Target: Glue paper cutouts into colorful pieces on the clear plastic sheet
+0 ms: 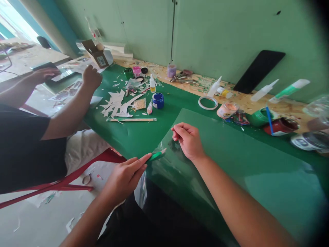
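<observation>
My left hand (128, 176) is closed round a green craft knife (156, 156), whose pale pointed blade faces right, over the near edge of a clear plastic sheet (226, 154). The sheet lies across the green mat (128, 137). Just above the sheet's left end, my right hand (189, 139) is closed, thumb against curled fingers; what it pinches, if anything, I cannot make out. Some crumpled clear film (141, 190) hangs down at the table edge below the knife.
Paper scraps (118, 104), a blue paint jar (158, 101) and a glue bottle (152, 84) lie ahead. Rightward are a tape roll (199, 103), a red-brown paint jar (281, 126) and more jars. A co-worker's arm (73, 94) reaches in at left, beside a red chair (102, 159).
</observation>
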Demonstrator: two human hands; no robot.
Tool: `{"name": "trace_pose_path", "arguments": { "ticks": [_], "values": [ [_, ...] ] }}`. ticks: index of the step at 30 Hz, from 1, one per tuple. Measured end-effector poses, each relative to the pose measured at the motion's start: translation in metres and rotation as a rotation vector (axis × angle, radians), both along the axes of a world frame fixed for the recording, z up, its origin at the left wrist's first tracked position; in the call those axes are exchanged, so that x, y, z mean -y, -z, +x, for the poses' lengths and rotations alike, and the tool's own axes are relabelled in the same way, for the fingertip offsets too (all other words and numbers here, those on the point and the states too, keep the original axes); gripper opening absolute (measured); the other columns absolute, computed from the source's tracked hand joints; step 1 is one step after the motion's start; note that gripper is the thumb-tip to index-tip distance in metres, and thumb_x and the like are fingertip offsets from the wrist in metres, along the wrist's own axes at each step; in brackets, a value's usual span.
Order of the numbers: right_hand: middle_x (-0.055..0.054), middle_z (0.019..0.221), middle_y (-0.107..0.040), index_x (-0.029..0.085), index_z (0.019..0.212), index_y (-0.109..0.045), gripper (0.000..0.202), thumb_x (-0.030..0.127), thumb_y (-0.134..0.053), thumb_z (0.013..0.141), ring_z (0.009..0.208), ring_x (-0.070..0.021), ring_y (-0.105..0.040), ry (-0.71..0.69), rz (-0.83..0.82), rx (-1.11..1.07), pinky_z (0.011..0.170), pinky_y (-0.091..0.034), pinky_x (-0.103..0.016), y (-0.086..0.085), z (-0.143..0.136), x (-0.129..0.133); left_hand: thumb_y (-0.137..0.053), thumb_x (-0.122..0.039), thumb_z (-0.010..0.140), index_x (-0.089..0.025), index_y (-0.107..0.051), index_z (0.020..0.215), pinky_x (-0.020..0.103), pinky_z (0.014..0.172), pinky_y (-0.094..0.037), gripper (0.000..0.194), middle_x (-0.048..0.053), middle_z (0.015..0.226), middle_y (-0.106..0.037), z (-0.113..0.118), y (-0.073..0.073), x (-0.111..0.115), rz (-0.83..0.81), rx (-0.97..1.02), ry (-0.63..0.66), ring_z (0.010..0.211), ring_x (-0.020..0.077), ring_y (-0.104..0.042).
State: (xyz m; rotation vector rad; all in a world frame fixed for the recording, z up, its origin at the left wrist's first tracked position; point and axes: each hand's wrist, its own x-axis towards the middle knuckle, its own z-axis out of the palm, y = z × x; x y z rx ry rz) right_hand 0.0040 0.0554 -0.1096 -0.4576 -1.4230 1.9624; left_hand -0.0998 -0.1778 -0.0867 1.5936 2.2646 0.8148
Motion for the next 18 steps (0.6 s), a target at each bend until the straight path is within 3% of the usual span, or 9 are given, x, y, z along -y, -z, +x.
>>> {"name": "trace_pose_path", "arguments": {
  "ticks": [5, 12, 18],
  "values": [
    [0.001, 0.060, -0.057, 0.020, 0.072, -0.072, 0.019, 0.032, -0.068, 0.086, 0.056, -0.0109, -0.049, 0.024, 0.077, 0.036, 0.056, -0.037, -0.026, 0.002, 0.001, 0.001, -0.041, -0.028, 0.100, -0.024, -0.058, 0.137, 0.022, 0.053, -0.040, 0.040, -0.001, 0.072, -0.061, -0.009, 0.005, 0.003, -0.065, -0.202, 0.116, 0.056, 0.0100, -0.058],
    [0.001, 0.060, -0.058, 0.019, 0.072, -0.069, 0.022, 0.034, -0.065, 0.087, 0.056, -0.0113, -0.049, -0.004, 0.232, 0.148, 0.054, -0.036, -0.027, -0.005, 0.003, 0.004, -0.040, -0.028, 0.100, -0.026, -0.060, 0.134, 0.021, 0.055, -0.043, 0.040, 0.001, 0.074, -0.067, -0.012, 0.000, -0.004, -0.106, -0.184, 0.114, 0.060, 0.0111, -0.063],
    [0.001, 0.061, -0.058, 0.019, 0.072, -0.069, 0.023, 0.037, -0.064, 0.087, 0.057, -0.0122, -0.049, -0.017, 0.264, 0.190, 0.055, -0.038, -0.028, -0.009, 0.004, 0.005, -0.042, -0.026, 0.098, -0.026, -0.062, 0.133, 0.023, 0.057, -0.043, 0.040, 0.002, 0.077, -0.070, -0.013, -0.001, -0.006, -0.146, -0.137, 0.081, 0.062, 0.0132, -0.065]
  ]
}}
